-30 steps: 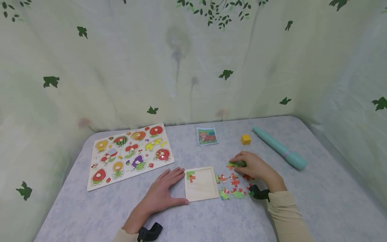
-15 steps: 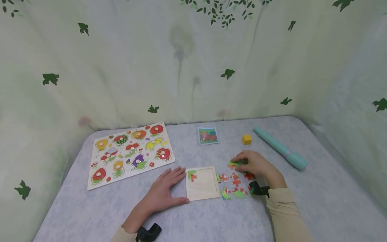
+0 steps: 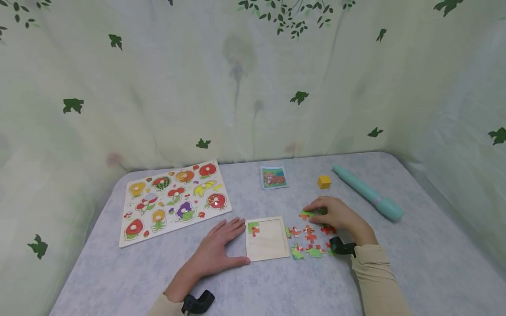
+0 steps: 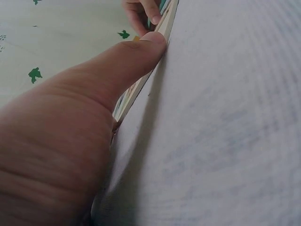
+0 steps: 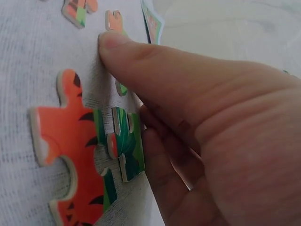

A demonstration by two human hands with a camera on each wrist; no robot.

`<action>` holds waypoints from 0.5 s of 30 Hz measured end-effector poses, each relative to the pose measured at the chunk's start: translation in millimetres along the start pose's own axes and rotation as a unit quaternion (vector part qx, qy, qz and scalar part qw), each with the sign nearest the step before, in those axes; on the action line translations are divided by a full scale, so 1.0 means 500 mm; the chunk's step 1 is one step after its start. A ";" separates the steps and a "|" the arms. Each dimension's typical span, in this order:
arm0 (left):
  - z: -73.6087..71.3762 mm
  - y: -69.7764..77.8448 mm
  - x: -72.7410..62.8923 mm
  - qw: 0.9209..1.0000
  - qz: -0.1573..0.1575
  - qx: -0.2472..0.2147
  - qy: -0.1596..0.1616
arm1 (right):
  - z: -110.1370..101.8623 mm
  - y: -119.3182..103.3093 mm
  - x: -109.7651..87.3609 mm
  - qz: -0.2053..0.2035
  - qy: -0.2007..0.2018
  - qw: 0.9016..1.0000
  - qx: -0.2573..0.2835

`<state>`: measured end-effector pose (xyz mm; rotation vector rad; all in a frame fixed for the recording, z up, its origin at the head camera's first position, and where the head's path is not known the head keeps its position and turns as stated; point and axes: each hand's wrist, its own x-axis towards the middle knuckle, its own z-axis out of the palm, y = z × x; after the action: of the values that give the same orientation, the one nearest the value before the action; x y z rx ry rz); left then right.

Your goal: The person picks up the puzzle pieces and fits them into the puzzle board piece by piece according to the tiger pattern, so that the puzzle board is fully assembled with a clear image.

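Observation:
My left hand [image 3: 215, 252] lies spread on the table, its index fingertip and thumb tip against the left edge of a square wooden puzzle tray [image 3: 270, 245]. One green-and-orange jigsaw piece [image 3: 253, 228] sits in the tray's upper left corner. To the right, my right hand [image 3: 336, 215] has thumb and index finger at opposite sides of a green-and-orange puzzle piece [image 3: 304, 215] on the table. In the right wrist view the thumb partly covers that piece [image 5: 114, 20]; an orange striped piece [image 5: 77, 150] and a dark green piece [image 5: 129, 146] lie by the fingers.
Several loose jigsaw pieces [image 3: 310, 235] lie between the tray and my right wrist. Behind are a small tiger picture card [image 3: 274, 177], a yellow cube [image 3: 324, 182] and a long teal rod [image 3: 367, 193] with a pale band. A fruit peg board [image 3: 174, 224] lies at left.
The whole scene shifts slightly to the right as the head view moves. Both hands keep nearly the same place beside the tray and the puzzle piece.

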<state>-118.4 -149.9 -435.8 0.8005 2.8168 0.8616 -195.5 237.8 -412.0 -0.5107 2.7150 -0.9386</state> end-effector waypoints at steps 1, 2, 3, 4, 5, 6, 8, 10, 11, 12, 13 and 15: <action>0.000 -0.001 0.000 1.000 0.000 0.002 0.000 | 0.000 -0.001 0.000 -0.001 0.000 1.000 -0.001; 0.000 -0.001 0.000 1.000 0.000 0.002 0.001 | 0.000 -0.001 0.000 -0.001 0.000 1.000 -0.001; 0.000 -0.001 0.000 1.000 0.000 0.002 0.001 | 0.000 -0.003 0.000 -0.001 0.000 1.000 -0.002; 0.000 -0.001 0.000 1.000 0.000 0.002 0.001 | -0.001 -0.003 0.000 -0.001 -0.001 1.000 -0.003; -0.001 -0.001 0.000 1.000 0.000 0.002 0.002 | -0.001 -0.004 -0.001 -0.002 -0.001 1.000 -0.004; -0.001 -0.001 0.000 1.000 -0.001 0.002 0.002 | -0.001 -0.005 -0.001 -0.002 0.000 1.000 -0.005; 0.000 -0.001 0.000 1.000 0.000 0.001 0.003 | -0.001 -0.006 -0.002 -0.002 0.001 1.000 -0.007; 0.000 -0.001 0.001 1.000 0.002 0.001 0.003 | -0.002 -0.006 -0.002 -0.003 0.001 1.000 -0.010; 0.000 -0.001 0.001 1.000 0.003 0.000 0.004 | -0.001 -0.006 -0.002 -0.003 0.002 1.000 -0.011; 0.000 -0.001 0.001 1.000 0.003 -0.001 0.004 | -0.001 -0.006 -0.002 -0.003 0.003 1.000 -0.013; 0.000 -0.001 0.001 1.000 0.004 -0.001 0.004 | -0.001 -0.006 -0.002 -0.004 0.003 1.000 -0.016; 0.001 -0.001 0.001 1.000 0.004 -0.002 0.003 | -0.001 -0.006 -0.002 -0.005 0.002 1.000 -0.020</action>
<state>-118.9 -149.9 -436.4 0.8117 2.8183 0.8729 -194.2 236.4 -409.6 -0.5308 2.7421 -0.8914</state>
